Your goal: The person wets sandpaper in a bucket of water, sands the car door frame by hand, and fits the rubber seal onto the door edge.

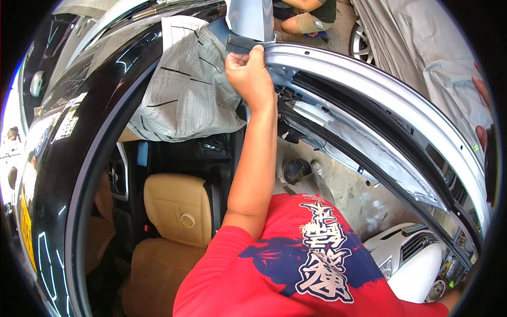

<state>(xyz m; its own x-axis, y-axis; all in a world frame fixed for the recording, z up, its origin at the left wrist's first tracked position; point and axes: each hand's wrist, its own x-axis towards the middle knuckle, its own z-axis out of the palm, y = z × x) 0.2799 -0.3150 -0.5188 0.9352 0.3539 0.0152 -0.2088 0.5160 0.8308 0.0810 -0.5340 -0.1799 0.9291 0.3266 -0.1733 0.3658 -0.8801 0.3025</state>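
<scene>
My left hand (pixel 249 74) reaches up to the front corner of the silver door frame (pixel 338 66). Its thumb and curled fingers pinch a dark trim piece (pixel 239 44) at that corner, beside the mirror (pixel 252 20). At the far right edge, a few fingertips of my right hand (pixel 480 111) show near the rear curve of the frame, by a dark surface. The rest of this hand is out of view, and what it holds cannot be made out. Printed paper-like sheeting (pixel 185 79) covers the area left of my left hand.
Tan seats (pixel 177 208) show inside the black car (pixel 100 79) on the left. A dark seal strip (pixel 364 171) runs below the door frame. Another person (pixel 309 18) is low at the top, near a wheel (pixel 363 45). A white machine (pixel 414 259) stands lower right.
</scene>
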